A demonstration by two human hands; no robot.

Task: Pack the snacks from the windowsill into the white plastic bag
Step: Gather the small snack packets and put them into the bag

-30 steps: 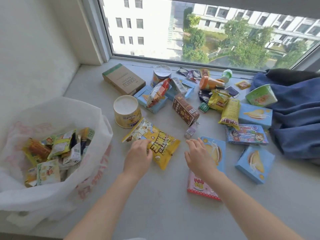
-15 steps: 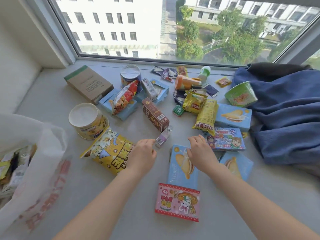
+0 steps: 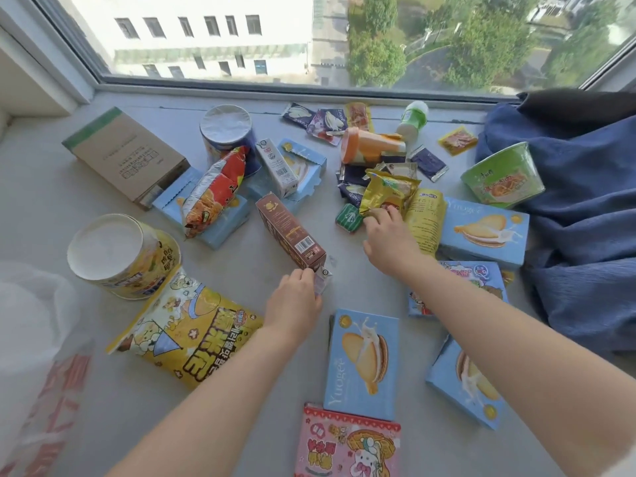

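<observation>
Head view: my left hand (image 3: 298, 297) pinched a small pale foil sachet (image 3: 322, 281) lying just beside the end of the brown cardboard snack box (image 3: 290, 232), while my right hand (image 3: 390, 239), fingers curled, reached onto the crumpled gold foil packet (image 3: 387, 191) next to the small green wrapped sweet (image 3: 349, 218); whether it had closed on the packet I could not tell. The thin white plastic bag (image 3: 32, 342) sat at the far left edge of the grey windowsill (image 3: 241, 418), well apart from both hands. I judged the risks plain: the slippery sachet could drop from so light a pinch, and the right hand might drag neighbouring wrappers along or nudge the tall yellow crisp bag (image 3: 425, 222) beside it.
</observation>
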